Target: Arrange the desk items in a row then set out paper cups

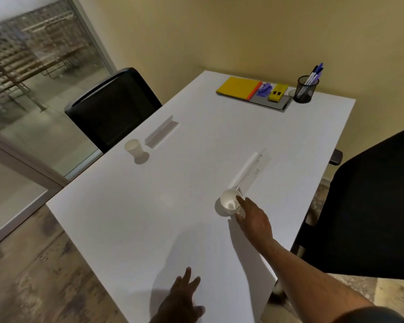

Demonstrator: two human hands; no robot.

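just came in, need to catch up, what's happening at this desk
A person is setting out paper cups. The right hand is at the near cup, fingers on its rim; the left hand rests flat on the table. Another cup stands by the far chair. Notebook and pen holder sit lined up at the back.

No readable text. A faint handwritten scrawl marks the white folded card (250, 170) just beyond the nearer paper cup (230, 204), too blurred to make out.

Two black chairs (113, 106) flank the white table (149, 229), beside a glass partition (33, 78).
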